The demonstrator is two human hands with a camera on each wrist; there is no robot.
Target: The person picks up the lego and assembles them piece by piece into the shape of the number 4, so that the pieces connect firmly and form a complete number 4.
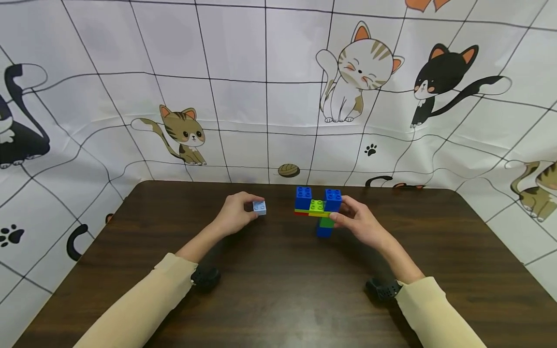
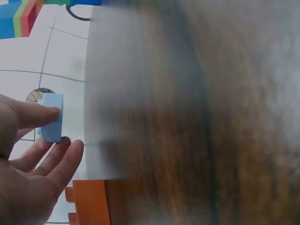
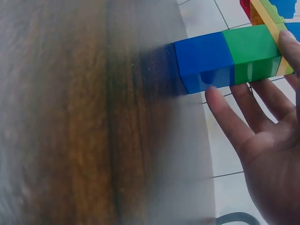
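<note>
My left hand [image 1: 235, 212] pinches a light blue toy brick [image 1: 259, 208] between thumb and fingers, raised off the table in the left wrist view. To its right stands a built-up toy brick structure [image 1: 316, 206]. A blue brick [image 3: 204, 61] forms its foot, with a green brick [image 3: 253, 49] on that. Thin yellow and red layers cross above, topped by two blue bricks and a lime green part between them. My right hand [image 1: 361, 222] holds the structure from the right, thumb at the yellow layer. In the left wrist view the thumb [image 2: 40, 115] lies across the light blue brick.
An orange brick [image 2: 91, 201] stands on the table near the left hand in the left wrist view; the head view does not show it. The dark wooden table [image 1: 278, 290] ends at a white cloth [image 1: 235, 106] printed with cats. Dark bands circle both wrists.
</note>
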